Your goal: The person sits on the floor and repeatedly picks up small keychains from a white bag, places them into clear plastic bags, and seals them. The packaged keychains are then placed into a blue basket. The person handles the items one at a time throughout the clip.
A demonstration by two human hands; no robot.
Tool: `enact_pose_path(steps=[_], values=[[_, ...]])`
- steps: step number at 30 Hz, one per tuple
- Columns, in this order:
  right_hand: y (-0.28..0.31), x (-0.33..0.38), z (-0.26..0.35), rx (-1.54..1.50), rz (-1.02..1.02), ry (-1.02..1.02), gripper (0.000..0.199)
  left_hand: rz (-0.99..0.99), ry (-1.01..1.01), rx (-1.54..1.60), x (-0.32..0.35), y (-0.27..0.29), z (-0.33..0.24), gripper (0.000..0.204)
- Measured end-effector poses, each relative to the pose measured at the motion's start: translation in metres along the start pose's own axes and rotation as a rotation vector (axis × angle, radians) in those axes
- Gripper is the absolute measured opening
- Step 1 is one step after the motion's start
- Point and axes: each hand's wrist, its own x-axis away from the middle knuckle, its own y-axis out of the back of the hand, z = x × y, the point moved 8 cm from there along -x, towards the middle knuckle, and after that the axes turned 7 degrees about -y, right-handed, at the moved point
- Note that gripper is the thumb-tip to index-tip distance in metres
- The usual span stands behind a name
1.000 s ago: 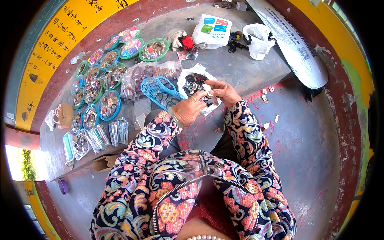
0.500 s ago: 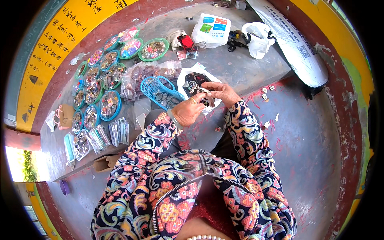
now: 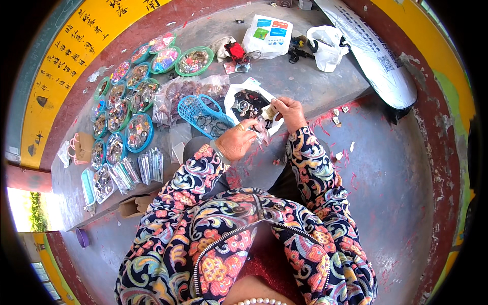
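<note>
Over the near edge of the platform, my left hand (image 3: 237, 142) pinches a small clear, pinkish packet (image 3: 262, 134); its contents are too small to make out. To its right, my right hand (image 3: 290, 115) is closed on a small pale card-like piece (image 3: 269, 112). Both hands are at the near side of an opened white plastic bag (image 3: 233, 93), which holds dark hair ties and small shiny pieces. Left of the bag lies a blue plastic basket (image 3: 195, 104) with dark rings inside.
Several round baskets (image 3: 195, 61) of small accessories fill the platform's left part. Clear bags (image 3: 168, 99) of purplish items lie behind the blue basket. White plastic bags (image 3: 325, 55) and a long silvery board-like package (image 3: 376, 56) are at the back. Pale scraps (image 3: 339, 157) dot the floor.
My hands have drawn apart; the right moved slightly right. The pale piece now shows in my right fingers, and the pinkish packet hangs from my left.
</note>
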Motion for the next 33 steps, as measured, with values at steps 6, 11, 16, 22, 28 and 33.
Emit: enact_pose_path(steps=[6, 11, 16, 22, 28, 33], values=[[-0.002, -0.001, -0.011, -0.16, 0.048, -0.093, 0.017, -0.053, 0.077, 0.082, 0.002, 0.005, 0.002, 0.011], [-0.006, 0.001, -0.013, -0.322, 0.152, -0.179, 0.015, -0.12, 0.158, 0.156, 0.013, 0.002, 0.016, 0.012], [-0.008, 0.001, -0.013, -0.345, 0.218, -0.19, 0.009, -0.14, 0.165, 0.169, 0.023, 0.0, 0.03, 0.014], [-0.01, 0.001, -0.013, -0.245, 0.236, -0.131, 0.012, -0.208, 0.619, 0.654, 0.034, 0.004, 0.042, 0.018], [-0.015, 0.003, -0.012, -0.108, 0.288, -0.122, 0.014, -0.259, 0.669, 0.881, 0.036, 0.01, 0.043, 0.017], [-0.019, 0.007, -0.009, -0.13, 0.338, -0.111, 0.014, -0.184, 0.801, 0.966, 0.046, 0.003, 0.041, 0.017]])
